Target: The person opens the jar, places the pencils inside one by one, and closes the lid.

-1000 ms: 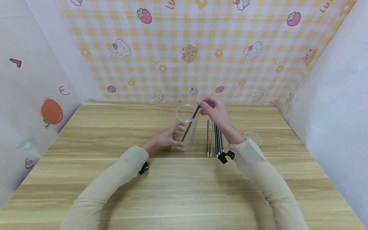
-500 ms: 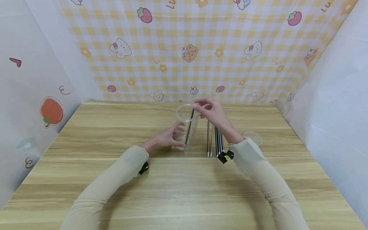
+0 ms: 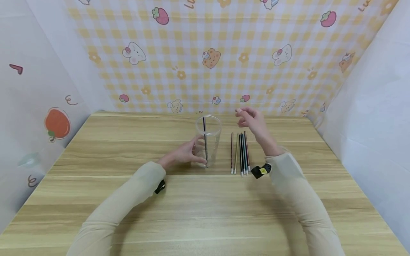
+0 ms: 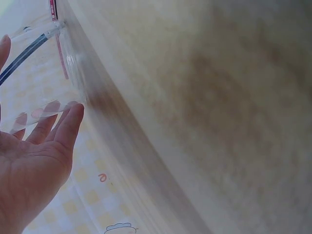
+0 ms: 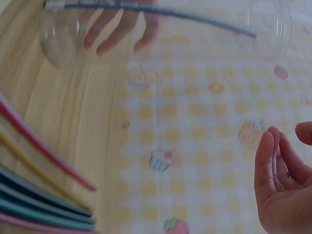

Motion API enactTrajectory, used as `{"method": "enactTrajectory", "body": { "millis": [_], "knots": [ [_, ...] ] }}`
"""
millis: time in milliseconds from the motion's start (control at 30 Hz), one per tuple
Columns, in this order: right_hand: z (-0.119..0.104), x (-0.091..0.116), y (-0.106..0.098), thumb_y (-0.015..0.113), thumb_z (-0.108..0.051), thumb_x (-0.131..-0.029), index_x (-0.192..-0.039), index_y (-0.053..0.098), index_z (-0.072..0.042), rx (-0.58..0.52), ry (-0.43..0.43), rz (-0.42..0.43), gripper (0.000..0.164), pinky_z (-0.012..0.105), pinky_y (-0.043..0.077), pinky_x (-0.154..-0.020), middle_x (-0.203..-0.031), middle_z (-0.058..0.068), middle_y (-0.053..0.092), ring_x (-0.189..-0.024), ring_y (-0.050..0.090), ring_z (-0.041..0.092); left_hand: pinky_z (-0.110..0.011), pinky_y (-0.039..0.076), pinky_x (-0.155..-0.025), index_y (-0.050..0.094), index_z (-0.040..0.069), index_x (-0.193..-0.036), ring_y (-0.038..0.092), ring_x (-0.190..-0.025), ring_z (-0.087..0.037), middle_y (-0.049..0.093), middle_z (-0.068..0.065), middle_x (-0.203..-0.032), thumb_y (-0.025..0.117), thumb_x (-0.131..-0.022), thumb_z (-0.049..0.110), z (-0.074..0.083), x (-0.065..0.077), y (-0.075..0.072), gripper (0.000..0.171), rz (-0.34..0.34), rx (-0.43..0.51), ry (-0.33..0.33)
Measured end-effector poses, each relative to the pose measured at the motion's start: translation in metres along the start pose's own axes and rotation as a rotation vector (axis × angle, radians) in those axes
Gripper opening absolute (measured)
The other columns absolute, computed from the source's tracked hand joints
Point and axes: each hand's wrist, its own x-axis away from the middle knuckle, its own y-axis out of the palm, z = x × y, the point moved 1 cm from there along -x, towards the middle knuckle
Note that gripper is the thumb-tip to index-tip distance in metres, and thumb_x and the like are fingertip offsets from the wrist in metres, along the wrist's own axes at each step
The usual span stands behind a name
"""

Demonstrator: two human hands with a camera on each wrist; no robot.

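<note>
A tall clear plastic cup point(image 3: 214, 145) stands upright on the table. My left hand point(image 3: 185, 152) holds it low down from the left side, thumb in front and fingers round the back. In the right wrist view those fingers show through the clear wall of the cup point(image 5: 63, 36). Inside the cup, one dark pencil point(image 3: 205, 140) stands nearly upright with its eraser end at the bottom. To the right of the cup, my right hand point(image 3: 253, 121) hovers with loosely bent fingers and nothing between them, above the far ends of several pencils point(image 3: 245, 153).
The loose pencils lie side by side, eraser ends towards me; a reddish pencil point(image 3: 232, 153) and a yellowish pencil point(image 3: 236, 153) lie slightly apart from the dark ones. A checked cloth point(image 3: 179, 53) hangs behind the wooden table point(image 3: 198, 213), with white sheets at both sides.
My right hand has let go of the dark pencil inside the cup and moved right, away from the rim. The pencil now leans towards the left side. My left hand has stayed on the cup.
</note>
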Motion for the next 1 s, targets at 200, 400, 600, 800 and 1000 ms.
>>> {"method": "enactTrajectory", "body": {
  "millis": [200,400,600,800,1000],
  "knots": [
    [0.008,0.007,-0.017,0.056,-0.025,-0.087,-0.110,0.052,0.004,0.026,0.163,0.021,0.038,0.026,0.050,-0.069,-0.092,0.010,0.057,-0.073,0.055,0.018,-0.047,0.030,-0.095,0.021,0.013,-0.134,0.039,-0.116,-0.032,0.040,-0.016,-0.128,0.076,-0.070,0.021,0.001,0.001,-0.001,0.085,-0.006,0.007,-0.009],
    [0.035,0.004,-0.023,0.053,-0.023,-0.089,-0.121,0.044,0.007,0.026,0.316,-0.018,0.044,0.034,0.046,-0.082,-0.100,0.013,0.054,-0.082,0.055,0.021,-0.046,0.030,-0.095,0.023,0.018,-0.133,0.039,-0.116,-0.031,0.040,-0.014,-0.128,0.076,-0.069,0.020,0.001,0.000,-0.001,0.084,0.000,0.018,-0.025],
    [0.056,0.002,-0.028,0.050,-0.023,-0.091,-0.124,0.039,0.009,0.017,0.355,-0.023,0.048,0.040,0.040,-0.089,-0.110,0.021,0.049,-0.090,0.053,0.025,-0.046,0.030,-0.095,0.024,0.023,-0.131,0.039,-0.116,-0.030,0.041,-0.013,-0.127,0.077,-0.069,0.019,0.001,-0.001,0.000,0.081,0.009,0.014,-0.021],
    [0.072,0.003,-0.036,0.050,-0.016,-0.090,-0.119,0.043,0.009,0.001,0.385,0.003,0.039,0.037,0.041,-0.089,-0.111,0.023,0.049,-0.077,0.057,0.015,-0.046,0.031,-0.094,0.024,0.023,-0.132,0.040,-0.115,-0.030,0.041,-0.012,-0.127,0.077,-0.069,0.021,0.001,0.000,0.000,0.082,0.013,-0.003,-0.026],
    [0.077,0.003,-0.041,0.050,-0.010,-0.088,-0.118,0.044,0.010,0.051,0.408,0.023,0.036,0.033,0.046,-0.082,-0.108,0.023,0.052,-0.073,0.059,0.015,-0.046,0.031,-0.095,0.023,0.017,-0.134,0.040,-0.115,-0.030,0.041,-0.012,-0.127,0.076,-0.069,0.020,0.000,0.000,0.000,0.084,0.012,0.001,-0.031]
  ]
}}
